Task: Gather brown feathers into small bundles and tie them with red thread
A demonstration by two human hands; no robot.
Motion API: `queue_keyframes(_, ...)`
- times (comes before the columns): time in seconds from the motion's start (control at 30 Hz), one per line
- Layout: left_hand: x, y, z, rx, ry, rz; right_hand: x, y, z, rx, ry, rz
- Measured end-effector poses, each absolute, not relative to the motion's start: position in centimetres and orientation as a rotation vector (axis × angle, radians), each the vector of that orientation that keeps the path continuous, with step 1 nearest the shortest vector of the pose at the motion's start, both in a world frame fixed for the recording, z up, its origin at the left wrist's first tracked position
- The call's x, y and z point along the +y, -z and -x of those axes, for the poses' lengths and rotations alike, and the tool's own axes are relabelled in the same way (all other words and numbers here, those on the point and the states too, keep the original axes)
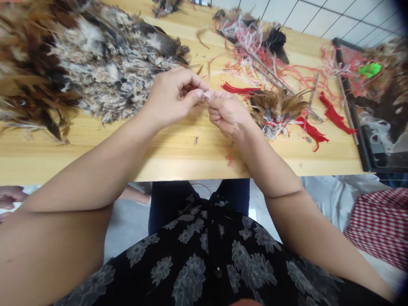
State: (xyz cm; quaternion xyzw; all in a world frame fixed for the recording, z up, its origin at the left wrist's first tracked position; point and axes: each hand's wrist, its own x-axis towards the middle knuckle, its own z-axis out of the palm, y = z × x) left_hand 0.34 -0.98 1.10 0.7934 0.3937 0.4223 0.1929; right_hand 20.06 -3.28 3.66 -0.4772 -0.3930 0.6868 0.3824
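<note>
My left hand (175, 95) and my right hand (228, 108) meet fingertip to fingertip above the wooden table (178, 157). Thumb and forefinger of each are pinched together. Whatever lies between them is too small and blurred to name. To the left of my left hand spreads a big heap of fluffy grey and white feathers (108, 63). Just right of my right hand lies a bundle of brown feathers (280, 104), bound near its base with red string. A red yarn tassel (239, 88) pokes out behind my right hand.
Long brown feathers (32, 85) fill the far left. Tangled pink and white string (245, 38) and thin sticks (274, 76) lie at the back. More red tassels (336, 112) sit by a black-framed tray (360, 140) of feathers and string. Another person's hand (11, 197) shows at lower left.
</note>
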Motion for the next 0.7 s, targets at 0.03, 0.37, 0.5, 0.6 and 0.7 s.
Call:
queue_keyframes(0.03, -0.9, -1.1, -0.2, 1.116, -1.181, -2.263, -3.4, -4.1, -19.9, -0.962, -1.771, 1.223)
queue_keyframes(0.37, -1.5, -1.9, -0.7, 1.051, -1.210, -2.134, -3.7, -4.6, -20.1, -1.039, -1.775, 1.150)
queue_keyframes(0.5, -1.6, -2.0, -0.5, 1.046, -1.223, -1.851, -3.3, -3.6, -20.6, -1.203, -1.641, 1.183)
queue_keyframes(0.6, -0.6, -1.3, 0.1, 1.015, -1.069, -1.814, -2.9, -3.1, -20.6, -1.352, -1.473, 1.243)
queue_keyframes(0.7, 0.1, -0.4, 0.2, 0.941, -1.094, -1.708, -2.2, -2.2, -20.5, -1.494, -1.318, 1.272)
